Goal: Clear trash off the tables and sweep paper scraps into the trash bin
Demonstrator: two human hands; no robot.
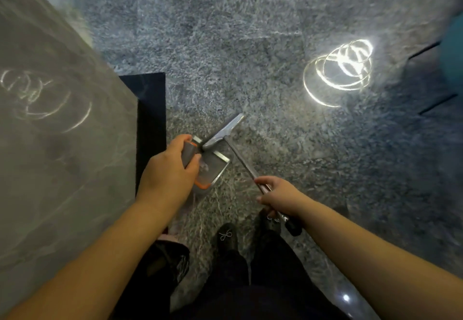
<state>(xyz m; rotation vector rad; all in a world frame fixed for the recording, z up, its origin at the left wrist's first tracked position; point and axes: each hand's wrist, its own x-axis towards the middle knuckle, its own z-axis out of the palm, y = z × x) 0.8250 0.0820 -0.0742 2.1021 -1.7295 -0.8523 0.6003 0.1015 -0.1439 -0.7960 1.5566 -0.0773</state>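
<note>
Two hands are working over the speckled floor. The left hand is gripping the grey handle of the dustpan, fingers curled round it. The right hand, at 3 o'clock from the dustpan, is holding the broom by its shaft, fingers wrapped round it. The broom head is sitting at 12 o'clock of the dustpan, just above its rim. A grey table is lying at 9 o'clock.
</note>
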